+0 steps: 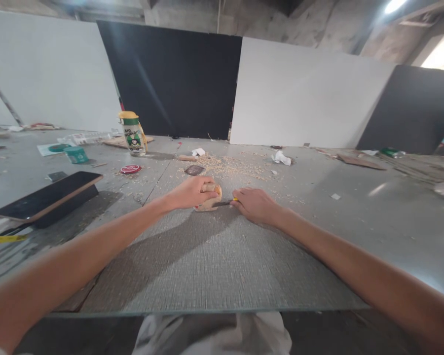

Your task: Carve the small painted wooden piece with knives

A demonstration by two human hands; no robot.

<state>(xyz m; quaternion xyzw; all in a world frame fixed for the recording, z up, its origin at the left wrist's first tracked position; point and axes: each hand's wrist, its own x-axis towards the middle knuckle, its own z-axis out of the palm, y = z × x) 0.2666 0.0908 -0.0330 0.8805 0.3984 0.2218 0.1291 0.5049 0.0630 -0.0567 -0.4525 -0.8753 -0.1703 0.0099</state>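
Observation:
In the head view, my left hand (188,192) is closed around a small, pale, rounded piece of wood (218,190), pressing it down near the tabletop. A thin dark blade (222,203) reaches from my right hand (258,204) to the lower edge of the wood. A bit of yellow handle shows at my right fingertips, and the rest of the knife's handle is hidden in that closed hand. Beneath the wood lies something thin and flat that I cannot make out. Pale wood shavings (227,165) are scattered just beyond both hands.
A phone (52,195) leans on a stand at left. Behind it are a teal tub (76,155), a red round lid (130,169) and a yellow-capped bottle (133,135). Crumpled tissue (281,158) and a dark flat piece (194,170) lie farther back. White and black panels (173,84) border the table.

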